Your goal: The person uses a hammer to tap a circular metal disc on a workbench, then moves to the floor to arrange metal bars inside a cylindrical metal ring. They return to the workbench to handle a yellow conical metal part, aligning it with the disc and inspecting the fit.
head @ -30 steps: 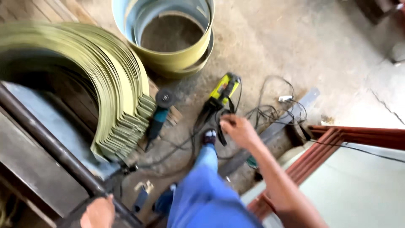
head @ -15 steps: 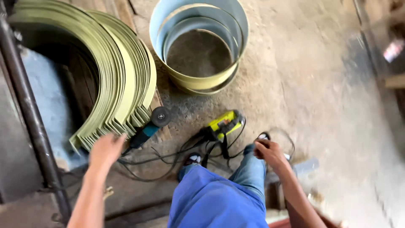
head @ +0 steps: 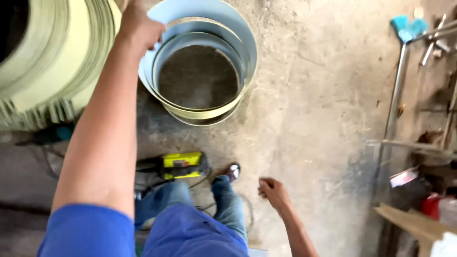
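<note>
Sheet-metal rings (head: 204, 71), nested on the concrete floor (head: 309, 119) at twelve o'clock, are met at their ten o'clock rim by the left hand (head: 138, 26), whose fingers appear curled over the edge, though a true clamp cannot be confirmed. Curved green strips (head: 57, 62) are stacked at ten o'clock, seemingly kept within arm's reach. At five o'clock the right hand (head: 272, 189) is held loosely curled and empty, near a yellow tool (head: 183, 165).
</note>
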